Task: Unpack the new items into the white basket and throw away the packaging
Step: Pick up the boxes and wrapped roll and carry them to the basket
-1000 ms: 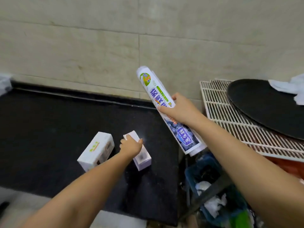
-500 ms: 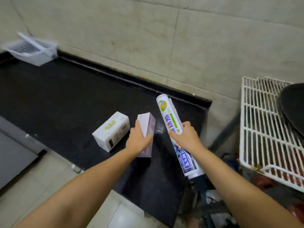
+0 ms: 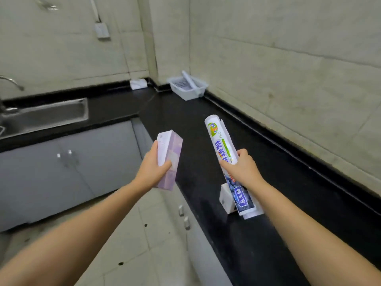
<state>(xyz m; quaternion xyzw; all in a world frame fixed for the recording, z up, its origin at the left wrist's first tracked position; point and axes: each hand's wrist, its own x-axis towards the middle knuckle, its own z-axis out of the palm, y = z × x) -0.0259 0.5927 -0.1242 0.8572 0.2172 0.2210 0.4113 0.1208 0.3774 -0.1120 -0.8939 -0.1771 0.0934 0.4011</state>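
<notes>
My left hand (image 3: 152, 170) grips a pale purple box (image 3: 170, 159) and holds it up over the edge of the black counter (image 3: 185, 120). A long white roll of cling film in printed wrapping (image 3: 223, 153) is held by my right hand (image 3: 242, 169) above the counter. A white box (image 3: 226, 198) lies on the counter just under the roll, partly hidden by it. The white basket (image 3: 188, 87) stands far back on the counter against the wall, with a white roll (image 3: 189, 80) leaning in it.
A steel sink (image 3: 47, 115) with a tap is at the left. Grey cupboard doors (image 3: 68, 168) run under the counter. A small white cloth-like item (image 3: 138, 83) lies in the back corner. A wall socket (image 3: 102, 30) hangs above. Pale floor tiles lie below.
My left hand has lifted the purple box off the counter. My view has swung left, bringing the sink and the white basket into sight; the wire rack and bin have left the view.
</notes>
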